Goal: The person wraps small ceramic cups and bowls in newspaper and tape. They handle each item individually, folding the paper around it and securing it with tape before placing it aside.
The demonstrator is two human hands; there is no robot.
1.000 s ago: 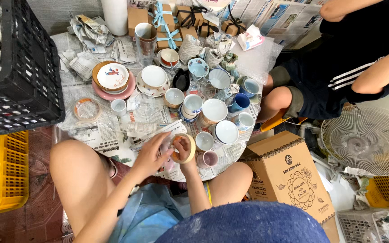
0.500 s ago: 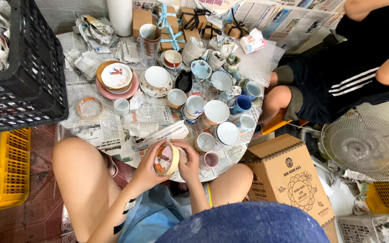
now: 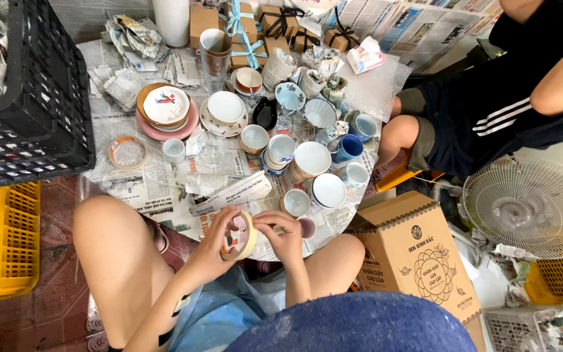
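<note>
While both hands grip the tape roll (image 3: 239, 236) — left hand (image 3: 213, 251) cupping it, right hand (image 3: 285, 234) pinching its rim — it hangs over the table's (image 3: 131, 189) near edge, cups (image 3: 296, 203) just beyond.

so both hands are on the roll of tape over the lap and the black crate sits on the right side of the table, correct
Not quite. The head view shows the black crate on the left side of the table, not the right. The rest holds: the left hand and the right hand both have a grip on the roll of tape over the lap.
</note>
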